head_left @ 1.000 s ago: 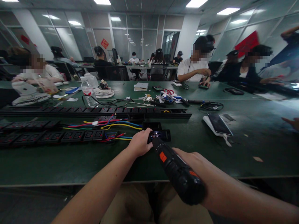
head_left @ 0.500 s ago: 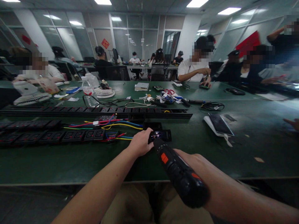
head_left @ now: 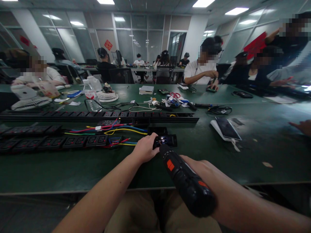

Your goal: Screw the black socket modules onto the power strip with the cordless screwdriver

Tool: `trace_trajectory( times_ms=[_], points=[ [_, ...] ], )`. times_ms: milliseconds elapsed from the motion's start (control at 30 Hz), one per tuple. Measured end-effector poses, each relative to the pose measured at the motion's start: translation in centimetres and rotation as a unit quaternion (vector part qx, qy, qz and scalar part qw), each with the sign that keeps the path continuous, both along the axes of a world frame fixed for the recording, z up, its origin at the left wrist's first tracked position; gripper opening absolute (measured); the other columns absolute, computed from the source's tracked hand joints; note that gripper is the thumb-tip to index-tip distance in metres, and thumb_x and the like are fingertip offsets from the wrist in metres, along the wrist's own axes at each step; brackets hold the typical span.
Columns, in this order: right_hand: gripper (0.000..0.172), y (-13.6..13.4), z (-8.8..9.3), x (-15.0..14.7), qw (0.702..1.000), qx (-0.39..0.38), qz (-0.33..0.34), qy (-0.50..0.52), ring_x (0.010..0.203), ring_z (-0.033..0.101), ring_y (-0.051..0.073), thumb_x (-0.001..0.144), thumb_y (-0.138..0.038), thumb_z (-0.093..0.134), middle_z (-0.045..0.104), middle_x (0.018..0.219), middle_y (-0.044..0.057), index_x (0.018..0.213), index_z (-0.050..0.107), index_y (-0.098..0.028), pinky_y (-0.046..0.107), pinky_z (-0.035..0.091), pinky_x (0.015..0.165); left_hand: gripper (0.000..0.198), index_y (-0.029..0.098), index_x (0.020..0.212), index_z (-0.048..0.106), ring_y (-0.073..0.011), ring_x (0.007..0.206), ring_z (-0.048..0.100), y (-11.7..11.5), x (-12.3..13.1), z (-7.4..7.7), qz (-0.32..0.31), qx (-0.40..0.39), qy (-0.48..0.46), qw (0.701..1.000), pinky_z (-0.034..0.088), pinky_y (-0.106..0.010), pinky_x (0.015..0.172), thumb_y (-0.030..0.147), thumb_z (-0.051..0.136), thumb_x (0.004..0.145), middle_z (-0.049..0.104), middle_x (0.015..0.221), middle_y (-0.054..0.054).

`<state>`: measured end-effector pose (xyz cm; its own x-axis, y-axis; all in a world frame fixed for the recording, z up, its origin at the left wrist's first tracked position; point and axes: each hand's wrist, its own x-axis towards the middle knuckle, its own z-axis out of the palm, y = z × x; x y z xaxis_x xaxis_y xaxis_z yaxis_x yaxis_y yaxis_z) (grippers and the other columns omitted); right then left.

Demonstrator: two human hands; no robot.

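My left hand (head_left: 146,147) grips the left end of a small black module (head_left: 172,141) on the green table. Blue and yellow wires (head_left: 131,131) run towards it from the black socket strips (head_left: 75,141) on the left. A black power screwdriver with orange parts (head_left: 184,181) is in my right hand (head_left: 198,166). Its front end points down at the module beside my left fingertips; the exact contact point of the tip is too small to tell. The right fingers are mostly hidden behind the tool.
A long black socket rail (head_left: 136,117) lies farther back. Behind it are a plastic bottle (head_left: 91,98), cables, red-handled scissors (head_left: 175,95) and a white fan part (head_left: 108,95). A white device with a dark screen (head_left: 227,129) lies right. People sit across the table.
The view has shifted slightly. Both hands, the screwdriver and the module keep nearly the same positions relative to each other.
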<state>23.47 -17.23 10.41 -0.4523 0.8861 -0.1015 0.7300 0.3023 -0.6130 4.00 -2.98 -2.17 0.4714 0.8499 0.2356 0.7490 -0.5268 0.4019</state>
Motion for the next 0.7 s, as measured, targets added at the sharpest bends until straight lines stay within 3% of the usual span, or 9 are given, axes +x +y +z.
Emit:
trace_trajectory(
  times_ms=[167,333,700],
  points=[
    [0.049,-0.1,-0.12,0.16,0.999,0.014,0.003,-0.029,0.097,0.066,0.027,0.075,-0.014,0.061,0.069,0.105,0.008,0.123,0.057,-0.019,0.035,0.053,0.081,0.035,0.023,0.116,0.048,-0.0254,0.098,0.065,0.0,0.05,0.06,0.0,-0.008,-0.001,1.0,0.05,-0.034,0.082,0.034,0.062,0.085,0.066,0.106,-0.007],
    [0.049,-0.1,-0.23,0.11,1.0,0.011,0.008,-0.021,0.089,0.066,0.025,0.075,-0.013,0.061,0.069,0.099,0.006,0.123,0.056,-0.019,0.034,0.052,0.077,0.035,0.023,0.116,0.048,-0.0256,0.097,0.065,0.03,0.01,0.05,0.001,0.001,-0.003,1.0,0.05,-0.034,0.082,0.034,0.061,0.085,0.066,0.104,-0.007],
    [0.048,-0.03,-0.04,0.01,1.0,0.005,0.003,-0.025,0.09,0.066,0.026,0.074,-0.012,0.061,0.069,0.098,0.006,0.121,0.056,-0.021,0.034,0.052,0.076,0.037,0.023,0.118,0.048,-0.0258,0.101,0.064,-0.14,0.13,0.46,0.006,-0.021,0.002,1.0,0.05,-0.034,0.085,0.034,0.063,0.085,0.066,0.106,-0.007]
  ],
)
